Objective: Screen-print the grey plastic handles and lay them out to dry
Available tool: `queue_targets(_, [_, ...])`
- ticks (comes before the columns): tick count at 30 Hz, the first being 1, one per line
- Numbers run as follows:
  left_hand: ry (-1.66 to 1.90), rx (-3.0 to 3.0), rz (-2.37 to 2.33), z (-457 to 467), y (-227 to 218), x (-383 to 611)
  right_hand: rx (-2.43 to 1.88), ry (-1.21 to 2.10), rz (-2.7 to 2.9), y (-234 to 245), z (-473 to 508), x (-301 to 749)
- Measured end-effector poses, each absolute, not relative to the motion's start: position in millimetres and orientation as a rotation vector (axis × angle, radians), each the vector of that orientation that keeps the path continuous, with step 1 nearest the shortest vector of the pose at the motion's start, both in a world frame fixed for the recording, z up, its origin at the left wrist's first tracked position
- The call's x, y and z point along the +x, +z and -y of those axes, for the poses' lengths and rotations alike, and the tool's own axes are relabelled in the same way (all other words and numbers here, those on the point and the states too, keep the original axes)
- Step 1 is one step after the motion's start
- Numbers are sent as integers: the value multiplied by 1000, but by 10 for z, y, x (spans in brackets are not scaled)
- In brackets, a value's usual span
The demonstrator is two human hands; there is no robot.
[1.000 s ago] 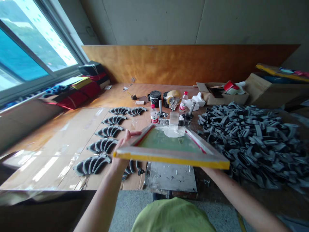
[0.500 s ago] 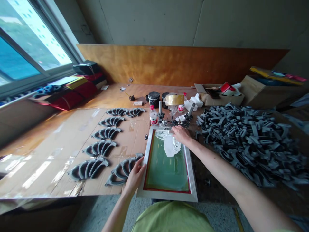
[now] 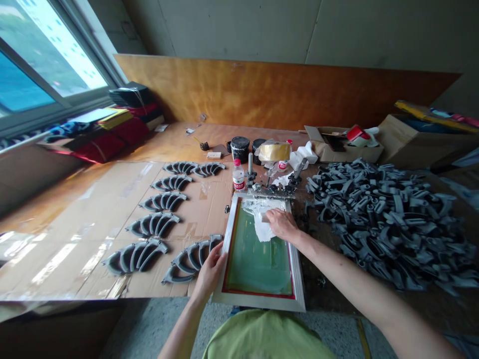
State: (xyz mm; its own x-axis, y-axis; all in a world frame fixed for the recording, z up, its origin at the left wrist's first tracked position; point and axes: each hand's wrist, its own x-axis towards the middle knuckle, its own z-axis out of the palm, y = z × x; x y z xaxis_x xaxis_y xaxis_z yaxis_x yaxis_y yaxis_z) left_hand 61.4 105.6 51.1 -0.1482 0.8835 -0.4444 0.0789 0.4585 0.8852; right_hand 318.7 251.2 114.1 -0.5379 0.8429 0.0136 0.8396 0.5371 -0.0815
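Observation:
A silk-screen frame (image 3: 295,259) with green mesh and a red inner border lies flat in front of me. White ink is smeared across its far end. My left hand (image 3: 210,271) grips the frame's left rail near the front corner. My right hand (image 3: 281,224) is closed on a squeegee (image 3: 265,218) that rests in the white ink on the mesh. Grey curved plastic parts (image 3: 159,225) lie in rows on the cardboard to the left of the frame.
A big heap of grey plastic parts (image 3: 385,219) fills the right of the bench. Behind the frame stand black ink tins (image 3: 240,148), a small bottle (image 3: 238,177), a tape roll (image 3: 274,151) and the hinge clamps (image 3: 273,188). Cardboard boxes (image 3: 411,134) sit at the back right.
One second ago the frame was tilted up off the bench, held by my left hand. It now lies flat, and my right hand has drawn the squeegee a little toward me across the mesh.

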Motion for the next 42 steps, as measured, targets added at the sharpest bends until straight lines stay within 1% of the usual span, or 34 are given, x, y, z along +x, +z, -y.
queue_targets(4, [882,887,-1578,-1037,525,621,-1141,173,2868,1121,-2301,3356])
queue_targets(10, [901,894,-1606,-1031,521,640,-896,228,2894,1190,-2203,3631])
queue_targets(14, [956,842,-1580,-1040,486,648,-946,250,2888,1317,-2377,3587])
queue_targets(18, [977,828,-1561,-1044,493,638,-1090,118,2701,1135,-2373,3483])
queue_targets(21, [982,831,-1558,-1040,547,622,-979,65,2658,933,-2167,3541])
queue_targets(24, [987,810,-1555,-1038,630,617,-869,137,2679,958,-2066,3656])
queue_targets(27, [982,761,-1515,-1045,724,627,-970,243,2635,1168,-2289,3644])
queue_targets(31, [971,715,-1492,-1053,910,629,-1355,288,2431,1422,-2853,3423])
queue_targets(33, [968,707,-1469,-1055,1069,609,-1526,250,2407,1525,-3066,3367])
queue_targets(36, [1012,735,-1450,-1100,1383,563,-1627,67,2295,1646,-3189,3529])
queue_targets(39, [1130,817,-1502,-1267,1686,543,-1647,-2,2016,1588,-3111,3960])
queue_targets(42, [1376,891,-1365,-1573,1917,602,-1702,126,1912,1251,-2874,4374])
